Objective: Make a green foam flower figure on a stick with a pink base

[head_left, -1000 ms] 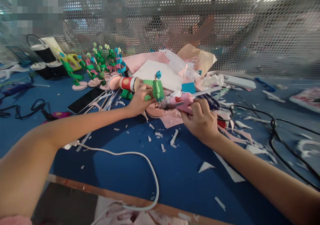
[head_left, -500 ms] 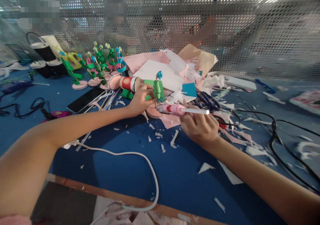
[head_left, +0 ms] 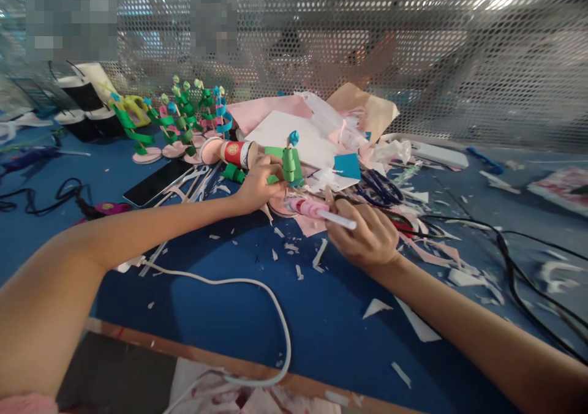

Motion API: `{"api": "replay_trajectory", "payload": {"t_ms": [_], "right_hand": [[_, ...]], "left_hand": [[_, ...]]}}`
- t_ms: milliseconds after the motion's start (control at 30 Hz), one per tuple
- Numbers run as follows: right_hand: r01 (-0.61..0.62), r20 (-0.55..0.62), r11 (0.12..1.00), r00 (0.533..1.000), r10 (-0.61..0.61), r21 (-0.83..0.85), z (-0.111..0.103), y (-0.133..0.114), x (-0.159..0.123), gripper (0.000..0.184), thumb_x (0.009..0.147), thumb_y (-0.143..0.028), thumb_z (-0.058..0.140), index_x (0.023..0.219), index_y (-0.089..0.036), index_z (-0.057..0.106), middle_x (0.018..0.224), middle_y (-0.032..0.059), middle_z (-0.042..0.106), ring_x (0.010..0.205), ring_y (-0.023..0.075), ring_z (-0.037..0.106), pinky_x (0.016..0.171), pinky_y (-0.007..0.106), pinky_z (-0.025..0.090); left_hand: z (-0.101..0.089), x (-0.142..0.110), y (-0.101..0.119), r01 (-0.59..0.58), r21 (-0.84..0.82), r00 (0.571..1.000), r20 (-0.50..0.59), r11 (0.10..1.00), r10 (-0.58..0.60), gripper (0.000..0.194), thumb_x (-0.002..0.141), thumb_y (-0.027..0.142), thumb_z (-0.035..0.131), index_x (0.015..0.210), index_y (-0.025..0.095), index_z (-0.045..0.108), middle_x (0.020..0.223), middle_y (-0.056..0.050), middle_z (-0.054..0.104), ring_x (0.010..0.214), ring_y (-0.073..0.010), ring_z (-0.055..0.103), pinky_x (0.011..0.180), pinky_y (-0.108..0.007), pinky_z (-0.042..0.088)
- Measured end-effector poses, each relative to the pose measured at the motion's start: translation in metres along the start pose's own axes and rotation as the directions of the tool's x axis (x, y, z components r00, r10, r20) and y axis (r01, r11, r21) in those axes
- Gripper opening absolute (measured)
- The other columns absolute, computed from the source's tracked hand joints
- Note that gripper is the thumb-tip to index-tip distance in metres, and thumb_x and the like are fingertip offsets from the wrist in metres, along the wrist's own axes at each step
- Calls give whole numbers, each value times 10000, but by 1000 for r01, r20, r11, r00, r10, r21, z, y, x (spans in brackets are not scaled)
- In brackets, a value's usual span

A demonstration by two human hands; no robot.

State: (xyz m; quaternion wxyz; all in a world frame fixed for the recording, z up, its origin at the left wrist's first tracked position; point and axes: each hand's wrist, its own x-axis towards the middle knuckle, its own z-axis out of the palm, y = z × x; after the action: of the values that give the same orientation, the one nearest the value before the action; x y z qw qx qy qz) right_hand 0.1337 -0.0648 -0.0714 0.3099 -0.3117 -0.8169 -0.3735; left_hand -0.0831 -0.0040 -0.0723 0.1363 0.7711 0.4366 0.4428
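My left hand (head_left: 257, 184) is closed on a small green foam figure (head_left: 288, 164) with a blue top, which stands on a round pink base (head_left: 280, 206). My right hand (head_left: 365, 236) grips a pink glue gun (head_left: 309, 208) with a white glue stick (head_left: 337, 220) sticking out of its back. The gun's nozzle points left at the base of the figure. Both hands work over a blue table (head_left: 331, 316) strewn with paper scraps.
Finished green and blue foam figures (head_left: 184, 120) stand at the back left beside a red and white cup (head_left: 236, 154) lying on its side. A phone (head_left: 156, 183), scissors (head_left: 379, 186), black cables (head_left: 509, 248), a white cable (head_left: 257, 291) and pink and white sheets (head_left: 294, 126) lie around. A perforated metal screen (head_left: 413, 46) closes the back.
My right hand has tipped the glue gun down and drawn it closer to me, its nozzle now lower at the pink base. The left hand and the figure have hardly moved.
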Motion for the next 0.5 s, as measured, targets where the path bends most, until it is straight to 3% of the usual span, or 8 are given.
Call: {"api": "replay_trajectory", "payload": {"t_ms": [100, 300, 500], "right_hand": [[13, -114, 998, 993, -20, -59, 2, 7, -3, 187, 795, -143, 527, 636, -239, 552, 771, 1, 654, 564, 114, 454, 528, 253, 337], [-36, -135, 982, 991, 11, -185, 7, 12, -5, 153, 769, -151, 536, 629, -214, 527, 624, 7, 573, 560, 113, 491, 540, 238, 358], [-65, -242, 984, 970, 23, -167, 9, 11, 1, 134, 713, -78, 559, 696, -191, 489, 711, 15, 620, 555, 100, 512, 525, 228, 353]], "left_hand": [[0, 1, 0, 11, -6, 1000, 11, 1000, -11, 144, 691, 187, 664, 604, 158, 552, 903, -47, 556, 891, -197, 486, 897, -386, 384], [-1, 2, 3, 36, -4, 999, 25, 999, -36, 153, 685, 179, 659, 593, 147, 540, 894, -51, 544, 885, -194, 480, 881, -371, 384], [-1, 2, 2, 33, -5, 999, 21, 999, -33, 276, 723, 376, 646, 596, 153, 546, 908, -55, 551, 904, -197, 469, 886, -367, 381]]}}
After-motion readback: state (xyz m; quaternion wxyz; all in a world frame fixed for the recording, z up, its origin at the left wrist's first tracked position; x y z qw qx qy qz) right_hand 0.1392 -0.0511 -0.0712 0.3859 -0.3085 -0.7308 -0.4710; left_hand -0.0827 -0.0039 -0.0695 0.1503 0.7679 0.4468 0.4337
